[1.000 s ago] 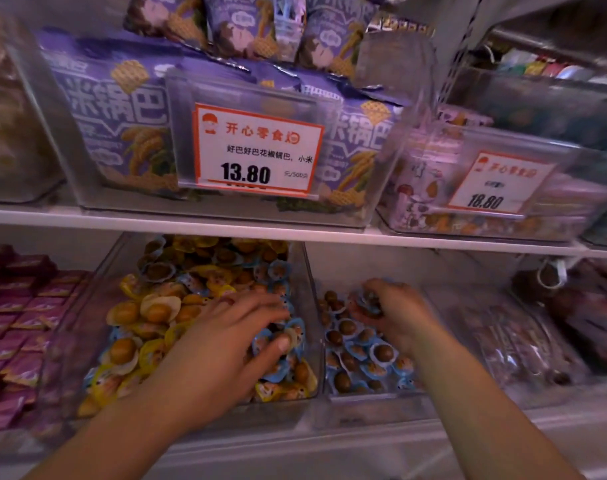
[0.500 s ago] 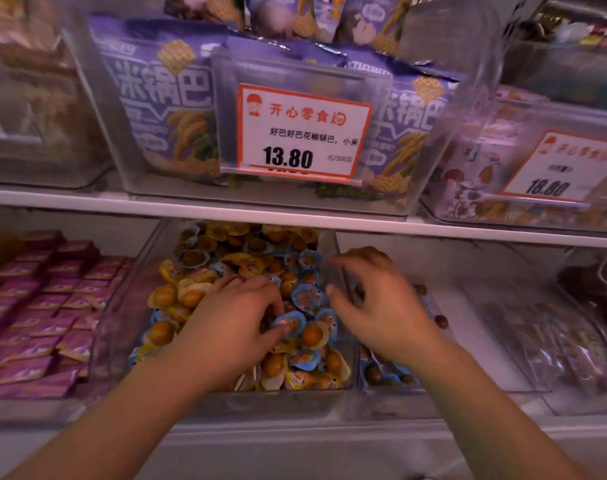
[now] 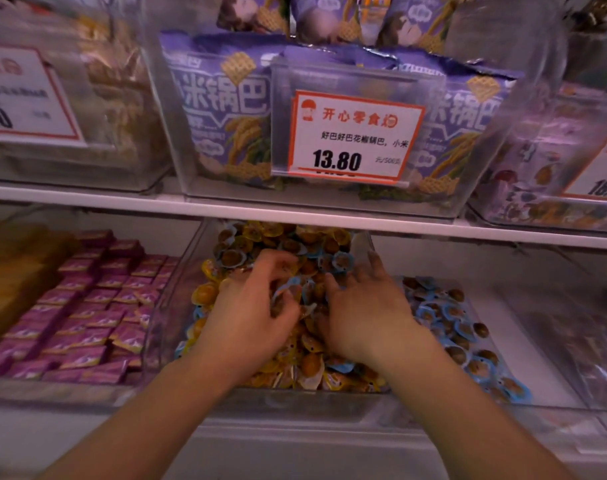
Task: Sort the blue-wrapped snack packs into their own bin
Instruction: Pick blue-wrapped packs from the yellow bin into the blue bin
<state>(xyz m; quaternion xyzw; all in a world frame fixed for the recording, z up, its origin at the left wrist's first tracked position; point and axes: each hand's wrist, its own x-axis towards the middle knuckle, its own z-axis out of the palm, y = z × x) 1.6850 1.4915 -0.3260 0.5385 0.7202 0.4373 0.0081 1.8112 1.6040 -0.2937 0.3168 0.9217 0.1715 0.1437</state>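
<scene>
A clear mixed bin (image 3: 188,271) on the lower shelf holds a heap of yellow-wrapped (image 3: 205,294) and blue-wrapped snack packs (image 3: 342,263). Both hands are inside it. My left hand (image 3: 250,320) is curled, thumb and fingers pinching a blue-wrapped pack (image 3: 290,285) near the middle of the heap. My right hand (image 3: 364,317) lies beside it, fingers spread flat on the pile and reaching toward the bin's right wall. The neighbouring clear bin (image 3: 523,341) to the right holds only blue-wrapped packs (image 3: 447,317).
Pink sachets (image 3: 87,306) fill the bin at left. The white shelf board (image 3: 295,209) sits low over the bins, carrying tubs of purple snack bags (image 3: 222,109) with a 13.80 price tag (image 3: 354,136). More bagged goods lie at far right (image 3: 593,344).
My right hand has left the blue-only bin and come left into the mixed bin next to my left hand. My left hand has curled onto a blue pack. The view has shifted left and closer.
</scene>
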